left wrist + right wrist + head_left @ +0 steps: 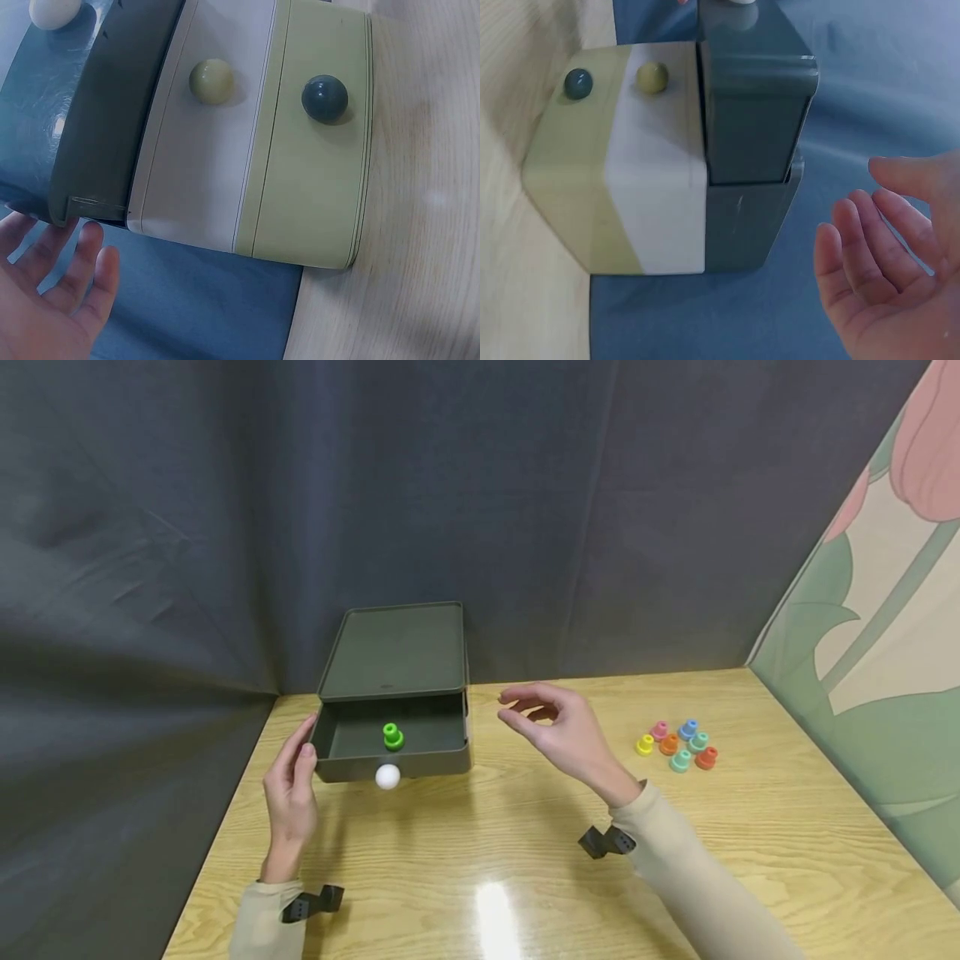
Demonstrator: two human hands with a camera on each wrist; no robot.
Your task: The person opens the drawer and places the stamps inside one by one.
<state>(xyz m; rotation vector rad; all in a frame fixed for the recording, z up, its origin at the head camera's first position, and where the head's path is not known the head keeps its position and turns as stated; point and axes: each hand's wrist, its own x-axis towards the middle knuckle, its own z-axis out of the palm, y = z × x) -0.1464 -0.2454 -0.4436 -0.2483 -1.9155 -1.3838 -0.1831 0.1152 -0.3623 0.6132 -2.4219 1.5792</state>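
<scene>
A dark green drawer box point(393, 652) stands at the back of the wooden table point(525, 877). Its top drawer point(390, 764), with a white knob point(387, 776), is pulled out, and a green peg point(392, 737) stands inside. My left hand point(303, 752) lies with straight fingers by the drawer's front left corner; I cannot tell if it touches. The left wrist view shows that hand point(60, 292) empty below the dark drawer point(97, 112). My right hand point(512, 707) hovers to the right of the box with loosely curled fingers and holds nothing; the right wrist view shows its palm point(889, 285) bare.
Several coloured pegs point(677, 745) stand grouped on the table to the right. Below the dark drawer sit a white drawer point(202, 142) with a cream knob point(211, 79) and a yellow-green drawer point(315, 150) with a dark knob point(325, 97). A dark curtain hangs behind and to the left.
</scene>
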